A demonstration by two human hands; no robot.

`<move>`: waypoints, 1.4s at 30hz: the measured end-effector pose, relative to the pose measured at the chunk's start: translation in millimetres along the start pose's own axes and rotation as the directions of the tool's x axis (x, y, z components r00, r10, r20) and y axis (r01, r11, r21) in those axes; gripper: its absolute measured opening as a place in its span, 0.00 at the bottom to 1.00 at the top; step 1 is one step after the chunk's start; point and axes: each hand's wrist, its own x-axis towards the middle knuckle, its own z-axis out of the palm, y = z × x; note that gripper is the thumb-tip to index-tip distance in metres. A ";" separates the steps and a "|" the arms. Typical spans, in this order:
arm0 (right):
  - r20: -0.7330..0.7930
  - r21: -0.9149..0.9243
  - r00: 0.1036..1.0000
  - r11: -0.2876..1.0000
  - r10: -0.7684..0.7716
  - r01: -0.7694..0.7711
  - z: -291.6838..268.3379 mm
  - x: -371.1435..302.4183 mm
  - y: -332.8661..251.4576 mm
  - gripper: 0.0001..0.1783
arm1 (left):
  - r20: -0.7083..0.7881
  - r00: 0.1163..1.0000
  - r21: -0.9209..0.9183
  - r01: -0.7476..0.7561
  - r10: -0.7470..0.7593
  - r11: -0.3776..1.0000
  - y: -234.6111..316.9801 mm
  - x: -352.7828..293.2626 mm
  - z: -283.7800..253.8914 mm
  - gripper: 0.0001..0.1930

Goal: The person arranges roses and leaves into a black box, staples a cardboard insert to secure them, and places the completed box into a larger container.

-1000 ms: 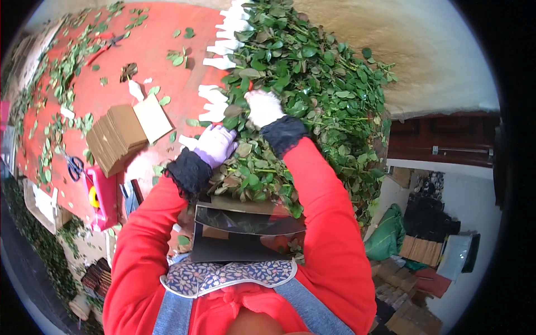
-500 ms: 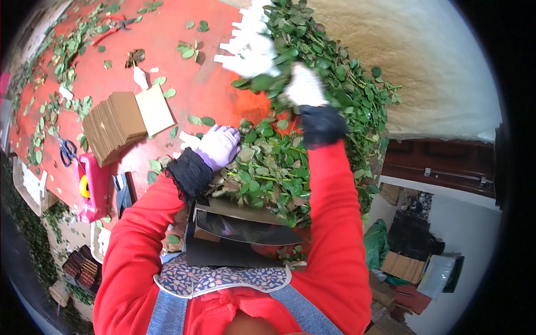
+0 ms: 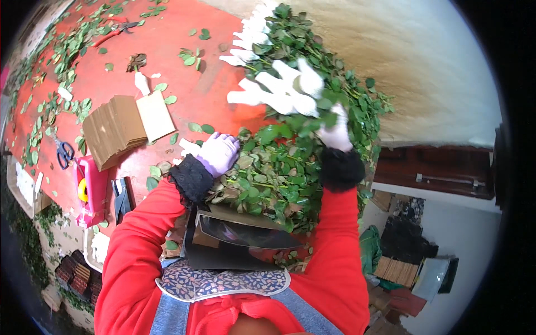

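Observation:
My right hand point(image 3: 336, 132), in a pale glove with a black cuff, closes round leafy stems at the right of the red table. Several white-sleeved flower heads point(image 3: 279, 92) point left from these stems, lifted over the greenery. Below lies a thick heap of leafy stems point(image 3: 268, 173). My left hand point(image 3: 219, 153), in a lilac glove, rests palm down at the heap's left edge, fingers laid out over the leaves. A white-sleeved head point(image 3: 188, 147) pokes out beside its wrist. More white-sleeved heads point(image 3: 254, 36) lie in a row at the far end of the pile.
Left on the red table point(image 3: 184, 78) are a stack of brown cardboard pieces point(image 3: 114, 131), a cream card point(image 3: 156, 115), scissors point(image 3: 65, 153), red-handled pruners point(image 3: 114, 33), a pink tape dispenser point(image 3: 92, 190) and a stapler point(image 3: 121, 198). A black box-like thing point(image 3: 223, 245) is before me. A pale wall point(image 3: 424, 67) rises at right.
My right hand has moved right and toward me. The white-sleeved heads it draws along have separated from the far row and swung nearer. My left hand has stayed nearly still.

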 end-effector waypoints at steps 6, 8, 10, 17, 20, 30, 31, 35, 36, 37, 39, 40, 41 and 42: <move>-0.082 -0.051 0.959 0.962 -0.273 0.269 -25.4 -67.1 -37.5 0.25 | -0.120 0.991 -0.174 0.031 -0.053 0.984 -14.9 -1.4 -17.2 0.37; 0.007 -0.147 0.977 0.966 -0.213 0.212 -17.8 -72.2 -35.7 0.24 | -0.198 0.938 -0.829 -0.005 -0.284 0.559 -13.8 14.2 -30.9 0.53; -0.071 -0.067 0.958 0.960 -0.276 0.272 -49.5 -77.9 14.2 0.22 | -0.180 0.949 -0.955 -0.105 -0.260 0.277 15.3 40.2 -72.5 0.59; 0.140 -0.253 0.969 0.939 -0.202 0.232 -7.2 -59.3 11.3 0.28 | -0.080 0.979 -0.997 -0.075 -0.189 0.034 18.3 70.6 -86.0 0.20; -0.085 0.348 0.994 0.932 -0.071 0.096 -5.2 -78.3 -27.5 0.28 | -0.066 0.947 -0.998 -0.067 -0.315 0.009 -1.1 72.1 -71.0 0.07; -0.490 -0.019 0.685 0.792 -0.540 0.611 -102.8 -196.3 -103.4 0.28 | 0.108 0.937 -0.988 0.139 -0.334 0.070 -55.9 65.6 15.1 0.22; -0.516 -0.062 0.651 0.782 -0.556 0.620 -109.4 -210.6 -108.0 0.28 | 0.046 0.983 -0.798 0.143 -0.177 0.585 -62.9 67.7 12.0 0.23; -0.612 -0.230 0.498 0.741 -0.614 0.631 -132.7 -269.4 -123.5 0.28 | 0.012 1.000 -0.315 0.012 -0.009 0.949 -64.1 68.6 18.2 0.22; -0.628 -0.276 0.458 0.731 -0.629 0.624 -136.6 -284.5 -131.0 0.28 | 0.000 1.000 -0.286 0.019 -0.020 0.958 -66.2 67.2 20.8 0.21; -0.644 -0.318 0.423 0.726 -0.638 0.610 -140.1 -299.5 -138.3 0.28 | -0.036 0.999 -0.289 0.014 -0.026 0.957 -67.8 65.3 23.7 0.20; -0.676 -0.390 0.346 0.714 -0.650 0.581 -149.6 -336.2 -147.0 0.28 | -0.041 0.999 -0.252 0.003 -0.014 0.968 -64.4 66.1 24.6 0.20; -0.689 -0.423 0.309 0.710 -0.656 0.563 -156.2 -351.4 -151.7 0.28 | -0.045 0.999 -0.212 0.010 -0.020 0.977 -63.8 66.4 24.2 0.20; -0.696 -0.453 0.281 0.707 -0.661 0.543 -157.9 -365.8 -158.0 0.28 | -0.049 0.998 -0.229 0.015 -0.027 0.973 -64.7 67.2 26.5 0.21; -0.700 -0.479 0.255 0.703 -0.667 0.526 -160.7 -376.7 -163.4 0.28 | -0.054 0.998 -0.224 0.003 -0.016 0.975 -66.7 67.8 28.1 0.21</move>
